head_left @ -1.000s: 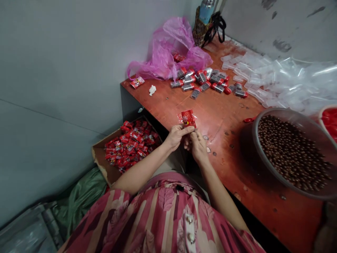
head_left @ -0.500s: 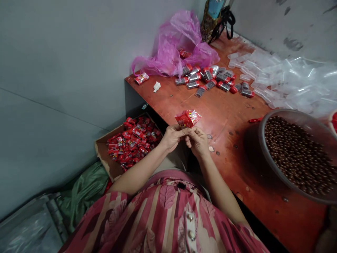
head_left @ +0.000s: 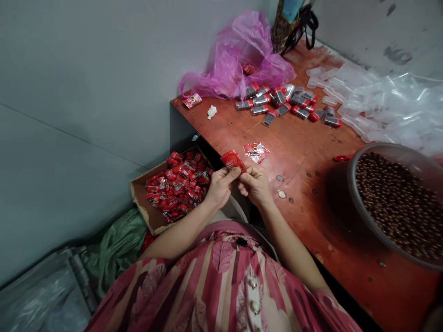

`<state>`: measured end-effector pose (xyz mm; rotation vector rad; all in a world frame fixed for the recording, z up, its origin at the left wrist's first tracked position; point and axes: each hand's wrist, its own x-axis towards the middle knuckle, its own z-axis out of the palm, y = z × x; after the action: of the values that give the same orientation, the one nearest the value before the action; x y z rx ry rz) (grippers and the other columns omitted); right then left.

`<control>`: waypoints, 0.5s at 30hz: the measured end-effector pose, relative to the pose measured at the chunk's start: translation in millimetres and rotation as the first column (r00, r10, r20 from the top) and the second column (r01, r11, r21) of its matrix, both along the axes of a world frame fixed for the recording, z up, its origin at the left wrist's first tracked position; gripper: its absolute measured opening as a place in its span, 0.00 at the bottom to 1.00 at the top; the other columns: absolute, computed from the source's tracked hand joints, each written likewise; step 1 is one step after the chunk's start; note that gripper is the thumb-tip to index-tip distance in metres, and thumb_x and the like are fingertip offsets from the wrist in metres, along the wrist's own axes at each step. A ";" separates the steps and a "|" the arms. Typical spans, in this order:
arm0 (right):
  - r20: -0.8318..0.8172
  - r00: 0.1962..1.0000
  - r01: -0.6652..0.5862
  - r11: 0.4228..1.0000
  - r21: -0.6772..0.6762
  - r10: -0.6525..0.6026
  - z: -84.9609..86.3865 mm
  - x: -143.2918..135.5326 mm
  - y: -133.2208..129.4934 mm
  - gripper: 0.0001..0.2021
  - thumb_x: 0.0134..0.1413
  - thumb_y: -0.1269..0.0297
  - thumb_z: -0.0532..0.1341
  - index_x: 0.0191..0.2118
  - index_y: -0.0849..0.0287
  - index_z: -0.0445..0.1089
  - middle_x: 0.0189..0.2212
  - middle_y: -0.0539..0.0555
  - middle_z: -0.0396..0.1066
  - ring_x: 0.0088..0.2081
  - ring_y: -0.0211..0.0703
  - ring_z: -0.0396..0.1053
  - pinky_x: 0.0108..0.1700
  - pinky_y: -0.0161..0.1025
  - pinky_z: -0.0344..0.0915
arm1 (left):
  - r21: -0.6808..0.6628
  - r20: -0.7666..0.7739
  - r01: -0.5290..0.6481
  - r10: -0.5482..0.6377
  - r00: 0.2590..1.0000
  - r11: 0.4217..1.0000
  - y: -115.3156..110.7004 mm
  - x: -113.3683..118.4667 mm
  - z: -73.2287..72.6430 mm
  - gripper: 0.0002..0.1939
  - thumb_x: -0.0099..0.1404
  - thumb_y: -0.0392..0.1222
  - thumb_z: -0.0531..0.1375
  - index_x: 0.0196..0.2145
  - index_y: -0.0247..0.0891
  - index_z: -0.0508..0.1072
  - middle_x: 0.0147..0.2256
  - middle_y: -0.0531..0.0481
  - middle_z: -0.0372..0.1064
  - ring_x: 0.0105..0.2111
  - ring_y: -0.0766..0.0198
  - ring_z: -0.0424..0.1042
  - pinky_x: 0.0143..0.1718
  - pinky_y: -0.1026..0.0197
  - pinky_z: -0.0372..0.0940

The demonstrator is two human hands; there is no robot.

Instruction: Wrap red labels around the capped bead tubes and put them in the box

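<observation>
Just off the near edge of the red table [head_left: 301,170], my left hand [head_left: 221,184] pinches a red printed wrapper [head_left: 232,160] at its lower part. My right hand [head_left: 255,184] is closed on the same wrapper's lower right corner, with the thumbs close together. A clear and red wrapper [head_left: 256,152] lies flat on the table just beyond my right hand. Below and left of my hands, a cardboard box [head_left: 140,196] holds several small red packets [head_left: 180,184].
Small jars with red caps [head_left: 284,109] lie before a pink plastic bag [head_left: 231,60]. A tub [head_left: 353,184] of brown balls [head_left: 398,203] stands at the right, below clear empty tubes [head_left: 380,101]. A wall bounds the left.
The red wrapper has come apart from the clear and red one, which now lies on the table. My hands have tilted the red one left. The view has shifted slightly.
</observation>
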<state>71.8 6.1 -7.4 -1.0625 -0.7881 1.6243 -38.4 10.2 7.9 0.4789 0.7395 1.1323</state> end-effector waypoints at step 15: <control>0.356 0.912 0.203 0.978 0.044 -0.205 4.7 58.3 -2.7 0.12 0.50 0.56 0.63 0.28 0.59 0.66 0.18 0.46 0.69 0.17 0.29 0.62 0.18 0.26 0.58 | 0.418 -0.898 0.550 0.421 0.129 0.723 86.4 23.1 -41.5 0.21 0.61 0.47 0.58 0.51 0.40 0.71 0.58 0.44 0.59 0.62 0.48 0.50 0.63 0.42 0.40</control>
<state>130.1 3.4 -2.7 -1.4127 -0.8852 1.2652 -15.3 96.6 -33.6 2.1629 1.4292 0.7850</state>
